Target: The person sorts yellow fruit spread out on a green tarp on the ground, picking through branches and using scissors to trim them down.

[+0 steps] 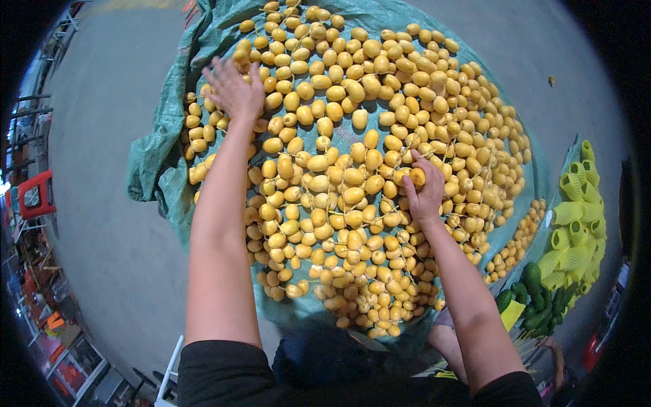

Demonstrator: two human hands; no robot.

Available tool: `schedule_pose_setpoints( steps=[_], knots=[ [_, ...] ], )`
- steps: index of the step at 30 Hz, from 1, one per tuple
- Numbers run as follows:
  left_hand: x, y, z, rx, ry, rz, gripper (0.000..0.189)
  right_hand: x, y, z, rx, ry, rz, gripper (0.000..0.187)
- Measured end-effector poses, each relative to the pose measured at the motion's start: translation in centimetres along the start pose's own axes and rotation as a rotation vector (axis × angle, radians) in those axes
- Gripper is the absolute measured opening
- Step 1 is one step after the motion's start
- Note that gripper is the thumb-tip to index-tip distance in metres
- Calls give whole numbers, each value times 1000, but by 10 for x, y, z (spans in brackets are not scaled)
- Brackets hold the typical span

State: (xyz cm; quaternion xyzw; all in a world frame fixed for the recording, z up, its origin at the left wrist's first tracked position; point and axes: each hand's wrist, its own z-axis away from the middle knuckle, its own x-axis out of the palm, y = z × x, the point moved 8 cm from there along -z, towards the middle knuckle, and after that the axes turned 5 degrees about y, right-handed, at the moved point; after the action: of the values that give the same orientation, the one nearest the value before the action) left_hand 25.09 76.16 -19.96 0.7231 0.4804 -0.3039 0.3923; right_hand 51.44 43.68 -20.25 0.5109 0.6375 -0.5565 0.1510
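Yellow fresh dates, many still on thin stems, lie spread over a green woven plastic sheet. My left hand is over the upper left of the spread, fingers apart and slightly blurred, with nothing seen in its grasp; dates lie just beyond and beside it. Right of the middle, my right hand has thumb and forefinger around a date with a cut or stem end facing up. Stems and more dates touch or lie near its fingers. Part of the palm side is hidden.
To the right are yellow-green foam net sleeves, dark green cucumber-like vegetables and a narrow row of smaller-looking dates. One loose piece lies on the grey floor. A red plastic stool stands at far left.
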Motion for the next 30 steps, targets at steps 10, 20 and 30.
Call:
schedule_pose_setpoints(
  steps=[10,20,30],
  knots=[
    [38,172,53,760,-322,1,52,0,3,1,14,-15,31,35],
    [48,90,24,391,-538,-198,60,-3,1,0,12,-24,13,38],
    [-1,269,84,618,-402,424,55,-9,0,1,12,37,-13,37]
  ],
)
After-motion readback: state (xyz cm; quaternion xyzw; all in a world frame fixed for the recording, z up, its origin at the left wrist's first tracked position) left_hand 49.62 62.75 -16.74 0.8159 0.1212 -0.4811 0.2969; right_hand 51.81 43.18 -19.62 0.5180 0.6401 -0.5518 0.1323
